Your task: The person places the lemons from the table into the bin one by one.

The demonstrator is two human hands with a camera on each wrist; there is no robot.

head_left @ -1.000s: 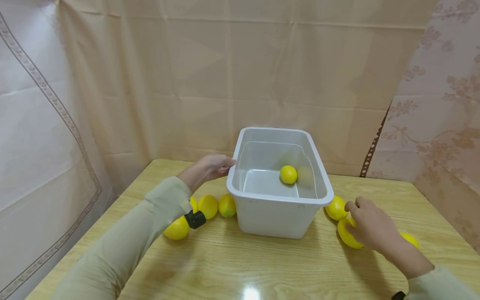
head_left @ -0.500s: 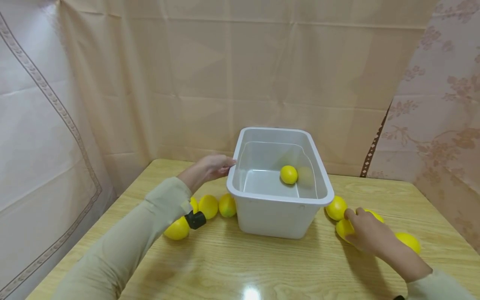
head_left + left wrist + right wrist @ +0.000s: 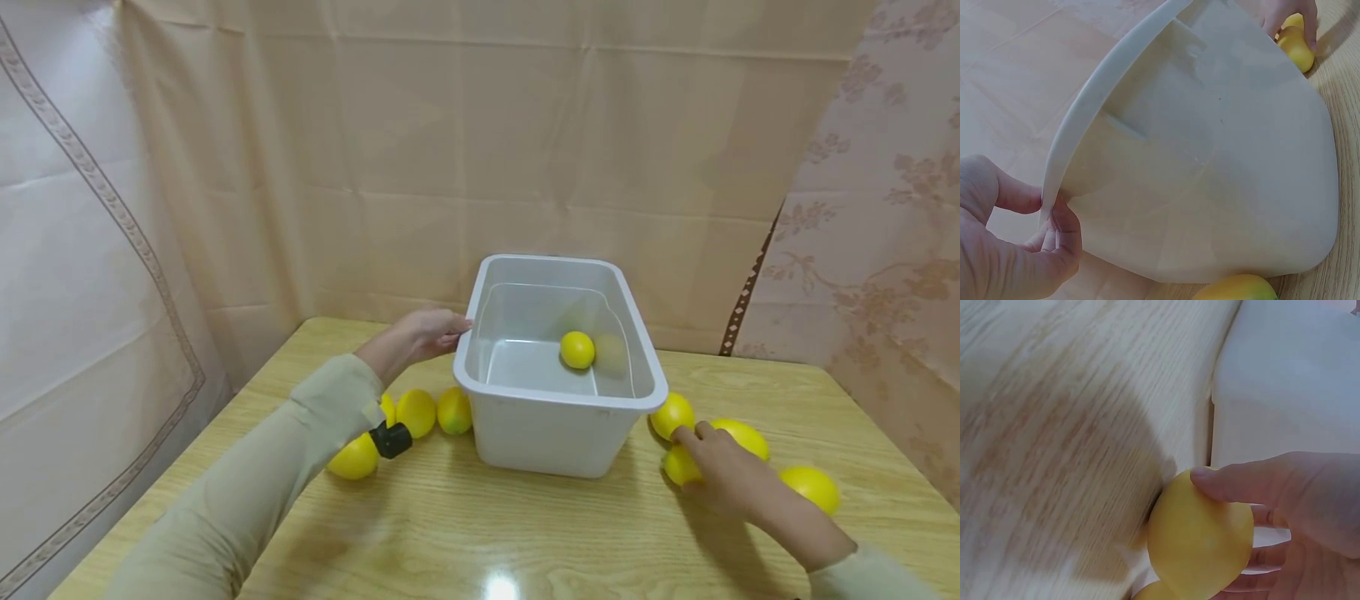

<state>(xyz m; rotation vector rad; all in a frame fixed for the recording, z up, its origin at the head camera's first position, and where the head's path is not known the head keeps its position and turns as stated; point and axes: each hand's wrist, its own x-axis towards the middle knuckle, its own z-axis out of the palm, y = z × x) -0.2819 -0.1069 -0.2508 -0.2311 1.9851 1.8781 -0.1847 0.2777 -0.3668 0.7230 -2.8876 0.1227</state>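
My left hand [image 3: 420, 333] pinches the left rim of a white plastic bin [image 3: 555, 433]; the left wrist view shows the thumb [image 3: 1019, 194] on one side of the lip and curled fingers on the other. Right of the bin, my right hand [image 3: 727, 479] holds a yellow lemon [image 3: 681, 467] low at the table. In the right wrist view the thumb lies across this lemon [image 3: 1200, 534], with the fingers round its far side. One more lemon [image 3: 577, 350] lies inside the bin, on its floor.
Close by the right hand lie other lemons: one against the bin [image 3: 672, 415], one behind the hand [image 3: 742, 438], one near the wrist [image 3: 812, 490]. Several lemons [image 3: 416, 413] sit left of the bin, partly under the left forearm. Cloth curtains [image 3: 480, 150] hang behind the wooden table [image 3: 450, 533].
My right hand has moved slightly down and toward me, and its lemon has shifted with it, uncovering more of the lemons behind. The left hand and the bin have stayed put.
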